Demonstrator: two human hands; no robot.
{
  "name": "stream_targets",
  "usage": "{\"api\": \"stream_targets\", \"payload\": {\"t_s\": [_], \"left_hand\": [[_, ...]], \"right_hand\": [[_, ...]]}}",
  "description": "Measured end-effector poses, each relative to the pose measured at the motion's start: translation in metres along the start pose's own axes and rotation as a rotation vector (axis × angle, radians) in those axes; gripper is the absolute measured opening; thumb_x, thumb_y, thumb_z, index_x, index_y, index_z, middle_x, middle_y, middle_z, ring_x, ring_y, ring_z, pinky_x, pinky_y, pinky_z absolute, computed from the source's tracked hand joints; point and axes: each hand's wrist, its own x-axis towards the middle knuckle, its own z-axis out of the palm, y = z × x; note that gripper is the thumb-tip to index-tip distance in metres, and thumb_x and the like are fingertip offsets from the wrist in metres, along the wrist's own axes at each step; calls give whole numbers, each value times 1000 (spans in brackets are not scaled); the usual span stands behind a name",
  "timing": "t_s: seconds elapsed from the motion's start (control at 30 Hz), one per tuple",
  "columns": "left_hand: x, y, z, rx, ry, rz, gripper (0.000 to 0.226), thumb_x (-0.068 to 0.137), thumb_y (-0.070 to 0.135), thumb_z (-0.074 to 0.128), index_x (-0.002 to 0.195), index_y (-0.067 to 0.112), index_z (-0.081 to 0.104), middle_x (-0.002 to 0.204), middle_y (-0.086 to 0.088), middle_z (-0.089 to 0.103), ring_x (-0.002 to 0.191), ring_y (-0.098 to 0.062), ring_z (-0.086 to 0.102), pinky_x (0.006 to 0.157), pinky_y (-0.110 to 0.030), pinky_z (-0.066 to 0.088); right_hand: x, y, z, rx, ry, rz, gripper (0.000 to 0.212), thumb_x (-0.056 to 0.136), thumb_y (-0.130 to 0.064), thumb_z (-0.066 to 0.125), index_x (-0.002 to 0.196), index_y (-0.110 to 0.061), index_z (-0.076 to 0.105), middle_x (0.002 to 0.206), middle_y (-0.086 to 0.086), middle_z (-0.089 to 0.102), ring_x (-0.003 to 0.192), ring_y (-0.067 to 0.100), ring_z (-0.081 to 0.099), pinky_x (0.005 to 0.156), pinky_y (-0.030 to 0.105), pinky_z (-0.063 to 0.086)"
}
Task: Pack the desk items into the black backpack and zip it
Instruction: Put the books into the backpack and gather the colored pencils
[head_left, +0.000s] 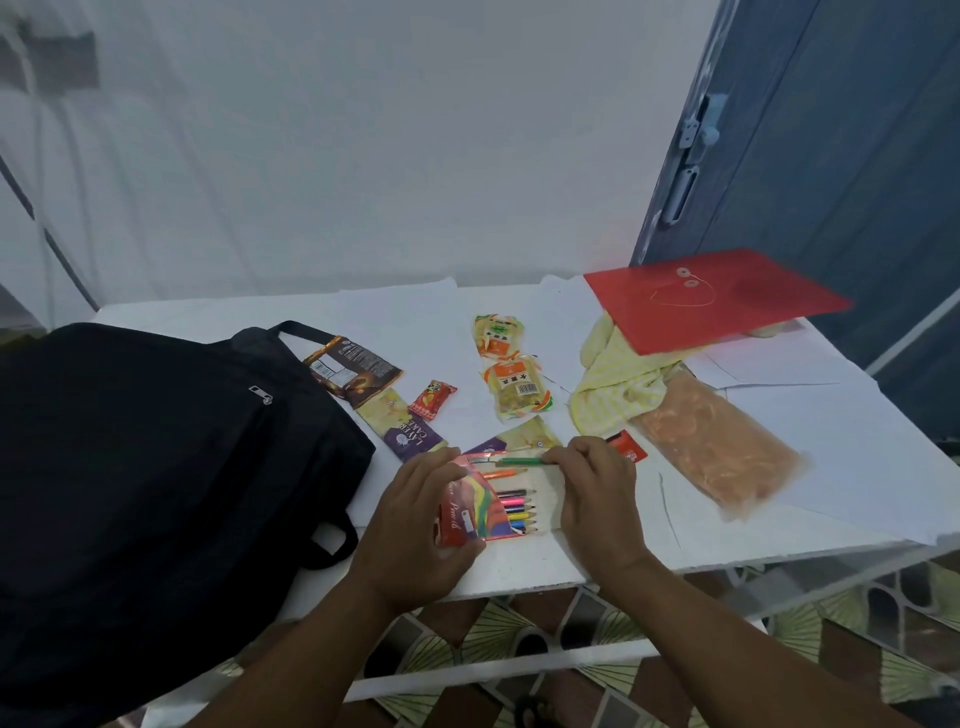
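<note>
The black backpack (156, 467) lies at the left of the white desk (519, 566), its zipper pull showing on top. At the desk's front my left hand (415, 530) grips a red colour-pencil pack (467, 514) with several pencils sticking out. My right hand (597, 493) pinches a green pencil (519, 461) just above the pack. Snack packets lie behind: a brown packet (353, 371), layer cake wrappers (410, 431), a small red sweet (432, 399), two orange-labelled packets (511, 374).
A yellow cloth (618, 384), an orange bag (717, 452) and a red folder (711, 301) lie at the right. A small red wrapper (628, 446) sits by my right hand. A blue door (831, 156) stands behind right; patterned floor lies below the desk edge.
</note>
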Motion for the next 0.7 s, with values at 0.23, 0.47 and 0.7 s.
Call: {"api": "stream_targets", "payload": {"t_s": [0.23, 0.47, 0.7], "left_hand": [[0, -2, 0, 9, -11, -34, 75, 72, 54, 80, 134, 28, 47, 144, 8, 51, 131, -4, 44, 107, -26, 40], [0, -6, 4, 31, -35, -47, 73, 75, 63, 72, 135, 27, 52, 144, 8, 52, 132, -12, 49, 106, -36, 44], [0, -4, 5, 40, -46, -65, 71, 76, 66, 67, 134, 29, 54, 143, 9, 51, 130, -11, 50, 103, -41, 47]], "right_hand": [[-1, 1, 2, -42, -102, -70, 38, 74, -3, 63, 103, -27, 67, 99, 0, 59, 99, 21, 51, 80, 31, 23], [3, 1, 1, 4, -277, -169, 43, 74, -18, 76, 110, -42, 72, 110, -8, 62, 110, 17, 48, 85, 36, 27], [4, -3, -2, 44, -287, -67, 32, 81, -19, 72, 109, -34, 70, 120, -6, 57, 116, 17, 46, 89, 37, 29]]}}
